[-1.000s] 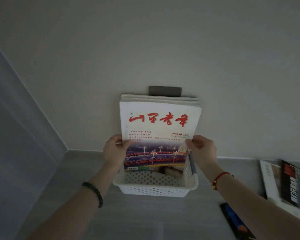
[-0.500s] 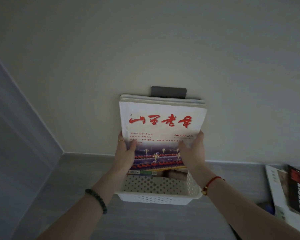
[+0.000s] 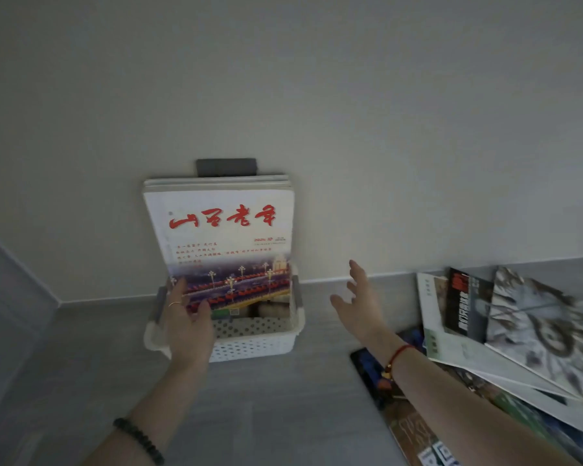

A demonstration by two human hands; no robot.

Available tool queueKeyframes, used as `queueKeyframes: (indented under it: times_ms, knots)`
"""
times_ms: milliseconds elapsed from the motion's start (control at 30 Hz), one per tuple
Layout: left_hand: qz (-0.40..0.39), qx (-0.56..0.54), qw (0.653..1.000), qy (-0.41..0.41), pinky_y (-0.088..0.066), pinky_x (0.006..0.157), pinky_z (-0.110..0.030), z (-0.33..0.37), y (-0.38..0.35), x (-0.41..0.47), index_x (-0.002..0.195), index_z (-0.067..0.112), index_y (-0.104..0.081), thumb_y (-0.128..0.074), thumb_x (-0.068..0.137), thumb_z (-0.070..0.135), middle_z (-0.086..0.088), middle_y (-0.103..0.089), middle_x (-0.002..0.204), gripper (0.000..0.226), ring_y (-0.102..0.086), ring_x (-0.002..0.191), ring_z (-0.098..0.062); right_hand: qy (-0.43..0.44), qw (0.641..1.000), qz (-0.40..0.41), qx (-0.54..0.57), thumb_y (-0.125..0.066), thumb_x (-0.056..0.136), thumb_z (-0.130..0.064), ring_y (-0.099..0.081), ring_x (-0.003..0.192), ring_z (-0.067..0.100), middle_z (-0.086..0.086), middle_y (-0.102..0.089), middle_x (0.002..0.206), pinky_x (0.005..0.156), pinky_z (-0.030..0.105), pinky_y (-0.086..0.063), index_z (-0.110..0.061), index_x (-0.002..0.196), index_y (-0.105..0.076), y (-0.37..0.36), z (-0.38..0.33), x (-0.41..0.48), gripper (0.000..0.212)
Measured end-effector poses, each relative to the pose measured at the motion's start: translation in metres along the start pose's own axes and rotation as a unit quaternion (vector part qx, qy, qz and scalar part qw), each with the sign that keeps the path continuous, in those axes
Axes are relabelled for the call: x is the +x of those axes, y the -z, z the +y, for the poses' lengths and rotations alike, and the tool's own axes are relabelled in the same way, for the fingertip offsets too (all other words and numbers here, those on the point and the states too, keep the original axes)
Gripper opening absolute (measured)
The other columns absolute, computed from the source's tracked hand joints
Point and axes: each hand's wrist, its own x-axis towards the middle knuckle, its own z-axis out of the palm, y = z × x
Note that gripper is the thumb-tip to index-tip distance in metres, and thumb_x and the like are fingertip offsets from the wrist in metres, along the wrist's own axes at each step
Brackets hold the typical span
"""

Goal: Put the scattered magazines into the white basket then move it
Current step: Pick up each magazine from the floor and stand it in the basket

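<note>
A white perforated basket sits on the grey floor against the wall. Several magazines stand upright in it; the front one is white with red characters and a night-street photo. My left hand rests flat against the lower left of that cover, over the basket's left rim, fingers apart. My right hand hovers open to the right of the basket, touching nothing. Scattered magazines lie overlapping on the floor at the right, including a black-covered one and a dark blue one under my right forearm.
A white wall rises behind the basket, with a small grey plate just above the magazines. A grey panel closes off the left side. Grey floor stretches in front of the basket.
My right hand has let go of the front magazine and moved right, fingers spread. My left hand slid lower onto the cover. The view swung right, showing more of the scattered magazines.
</note>
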Motion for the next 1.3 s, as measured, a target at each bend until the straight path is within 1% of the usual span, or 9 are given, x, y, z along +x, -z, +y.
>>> queueKeyframes:
  times_ms: [167, 267, 367, 600, 800, 967, 1067, 1167, 1300]
  knots:
    - [-0.088, 0.024, 0.995, 0.027, -0.037, 0.095, -0.03, 0.007, -0.042, -0.074, 0.129, 0.008, -0.043, -0.044, 0.085, -0.009, -0.006, -0.05, 0.125, 0.047, -0.049, 0.109, -0.018, -0.041, 0.998, 0.047, -0.001, -0.053, 0.084, -0.003, -0.036, 0.131, 0.021, 0.007, -0.037, 0.144, 0.101, 0.034, -0.038, -0.021, 0.141, -0.023, 0.077, 0.048, -0.044, 0.067]
    - [-0.133, 0.044, 0.989, 0.048, -0.041, 0.075, -0.016, 0.012, -0.075, -0.113, 0.125, 0.013, -0.048, -0.045, 0.087, -0.004, 0.002, -0.051, 0.119, 0.042, -0.049, 0.101, -0.013, -0.05, 0.996, 0.077, -0.016, -0.055, 0.083, -0.005, -0.044, 0.124, 0.02, 0.006, -0.045, 0.138, 0.091, 0.027, -0.038, -0.021, 0.138, -0.029, 0.127, 0.072, -0.066, 0.062]
    - [-0.167, 0.025, 0.982, 0.085, -0.044, 0.057, -0.006, 0.018, -0.116, -0.147, 0.12, 0.002, -0.048, -0.035, 0.084, -0.017, -0.012, -0.051, 0.118, 0.042, -0.052, 0.091, -0.02, -0.066, 0.993, 0.1, -0.016, -0.055, 0.084, -0.005, -0.039, 0.128, 0.021, 0.003, -0.038, 0.143, 0.098, 0.031, -0.037, -0.021, 0.139, -0.027, 0.18, 0.094, -0.086, 0.064]
    - [-0.249, 0.049, 0.962, 0.104, -0.04, 0.097, -0.044, 0.031, -0.222, -0.222, 0.12, 0.005, -0.051, -0.041, 0.086, -0.01, -0.016, -0.055, 0.124, 0.038, -0.052, 0.115, -0.032, -0.105, 0.983, 0.138, -0.056, -0.056, 0.083, -0.005, -0.038, 0.129, 0.022, 0.004, -0.036, 0.144, 0.095, 0.027, -0.037, -0.019, 0.139, -0.029, 0.303, 0.155, -0.123, 0.064]
    - [-0.32, 0.04, 0.937, 0.133, -0.038, 0.092, -0.034, 0.021, -0.293, -0.293, 0.112, 0.012, -0.054, -0.048, 0.086, -0.004, -0.012, -0.059, 0.117, 0.03, -0.055, 0.108, -0.026, -0.202, 0.952, 0.218, -0.07, -0.061, 0.079, -0.004, -0.058, 0.077, 0.019, 0.008, -0.058, 0.11, 0.068, 0.032, -0.053, -0.017, 0.132, -0.036, 0.387, 0.219, -0.162, 0.06]
    - [-0.436, 0.085, 0.886, 0.13, -0.044, 0.084, -0.021, 0.012, -0.343, -0.354, 0.116, 0.024, -0.05, -0.047, 0.088, 0.005, 0.006, -0.06, 0.112, 0.034, -0.057, 0.098, -0.008, -0.271, 0.914, 0.3, -0.045, -0.067, 0.076, -0.007, -0.055, 0.105, 0.029, 0.015, -0.051, 0.129, 0.087, 0.042, -0.049, -0.01, 0.133, -0.034, 0.436, 0.269, -0.203, 0.066]
    - [-0.478, 0.129, 0.863, 0.102, -0.043, 0.08, -0.012, 0.009, -0.374, -0.381, 0.12, 0.014, -0.051, -0.044, 0.088, 0.002, -0.001, -0.06, 0.118, 0.036, -0.055, 0.101, -0.011, -0.299, 0.891, 0.335, 0.067, -0.068, 0.077, -0.009, -0.055, 0.098, 0.026, 0.014, -0.051, 0.129, 0.076, 0.037, -0.049, -0.012, 0.135, -0.028, 0.447, 0.287, -0.214, 0.07]
    - [-0.502, 0.197, 0.839, 0.065, -0.037, 0.098, -0.022, 0.002, -0.394, -0.395, 0.127, 0.009, -0.045, -0.043, 0.088, 0.004, -0.005, -0.053, 0.131, 0.04, -0.051, 0.115, -0.015, -0.318, 0.865, 0.358, 0.148, -0.067, 0.077, -0.007, -0.054, 0.103, 0.03, 0.014, -0.048, 0.134, 0.081, 0.041, -0.049, -0.01, 0.136, -0.029, 0.454, 0.293, -0.21, 0.07]
    - [-0.514, 0.288, 0.807, -0.021, -0.036, 0.102, -0.024, -0.009, -0.405, -0.404, 0.137, 0.01, -0.034, -0.047, 0.087, 0.013, -0.005, -0.046, 0.139, 0.052, -0.047, 0.117, -0.016, -0.376, 0.832, 0.342, 0.221, -0.065, 0.079, -0.007, -0.054, 0.109, 0.038, 0.019, -0.051, 0.128, 0.077, 0.041, -0.048, -0.001, 0.131, -0.035, 0.474, 0.297, -0.205, 0.06]
